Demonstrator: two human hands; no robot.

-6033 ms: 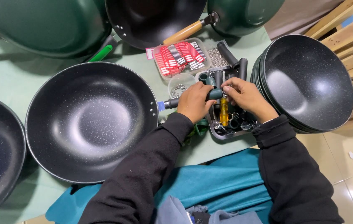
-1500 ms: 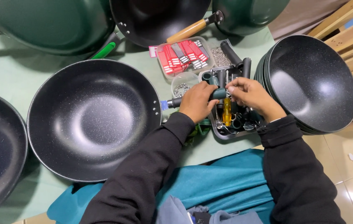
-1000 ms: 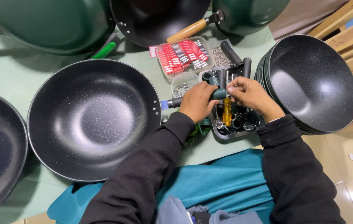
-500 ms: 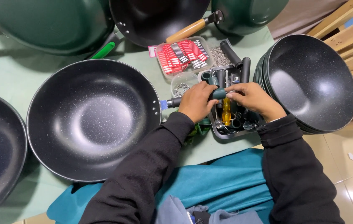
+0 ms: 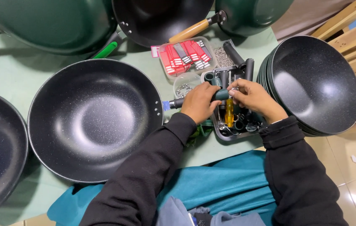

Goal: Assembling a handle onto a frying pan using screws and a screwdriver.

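Hardly anything has moved since half a second ago: both hands stay bunched over the tray, the view only drifts a touch. Left hand (image 5: 199, 101) is closed round a dark green handle (image 5: 221, 94), a short rounded plastic-looking grip, held level just above the tray (image 5: 228, 136). Right hand (image 5: 251, 97) pinches at the handle's far end, fingers curled; what sits under the fingertips is hidden. Handle lines up with the stub of the big pan (image 5: 94, 119) at the pan's right rim; the joint itself is covered by the left hand.

Pan is round, deep, black with fine pale speckles, slight sheen, resting on the pale green tabletop (image 5: 15, 75). Tray is grey, rectangular, holding a yellow screwdriver (image 5: 229, 114), black tube-like handles (image 5: 244, 67) and small metal bits too jumbled to sort. Clear box of red and grey packets (image 5: 185, 55) lies just behind the tray, a small round tub of washers (image 5: 183, 88) beside it. Stack of speckled pans (image 5: 316, 83) stands right, partly off the tabletop. More pans are cut off at the left and top edges. Black sleeves, teal cloth (image 5: 224, 184) below.
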